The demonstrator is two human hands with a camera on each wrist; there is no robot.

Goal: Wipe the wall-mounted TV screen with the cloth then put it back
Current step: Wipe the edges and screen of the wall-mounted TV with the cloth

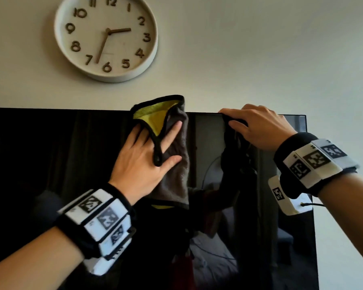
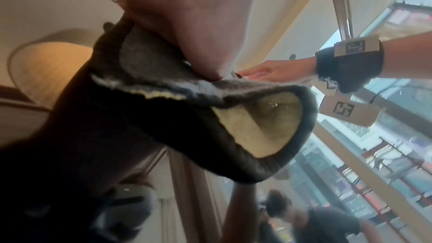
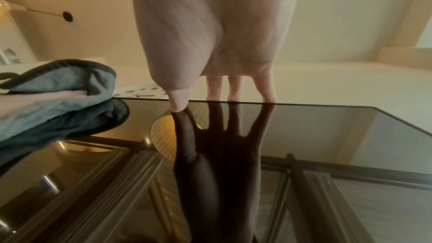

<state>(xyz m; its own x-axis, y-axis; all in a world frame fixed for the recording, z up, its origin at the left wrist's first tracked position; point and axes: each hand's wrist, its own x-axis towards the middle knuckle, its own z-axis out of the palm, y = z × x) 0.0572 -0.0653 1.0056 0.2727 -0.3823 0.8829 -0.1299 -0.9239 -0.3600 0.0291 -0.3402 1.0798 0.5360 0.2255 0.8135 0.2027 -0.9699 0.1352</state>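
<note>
The black wall-mounted TV (image 1: pixel 50 153) fills the lower head view, its glossy screen (image 3: pixel 327 127) mirroring the room. My left hand (image 1: pixel 147 151) presses a grey cloth (image 1: pixel 176 174) with black trim and a yellow-green underside flat against the screen, just under the top edge. Its fingers are straight, and a folded corner of the cloth lies over them. In the left wrist view the cloth (image 2: pixel 163 84) bunches below the palm (image 2: pixel 187 25). My right hand (image 1: pixel 258 126) grips the TV's top edge further right, fingers hooked over the back and thumb (image 3: pixel 180 99) on the glass.
A round white clock (image 1: pixel 106 36) hangs on the pale wall (image 1: pixel 260 59) above the TV, left of the cloth. The TV's right edge (image 1: pixel 309 185) is just beyond my right wrist. The screen reflects a lamp (image 3: pixel 163 136) and window frames.
</note>
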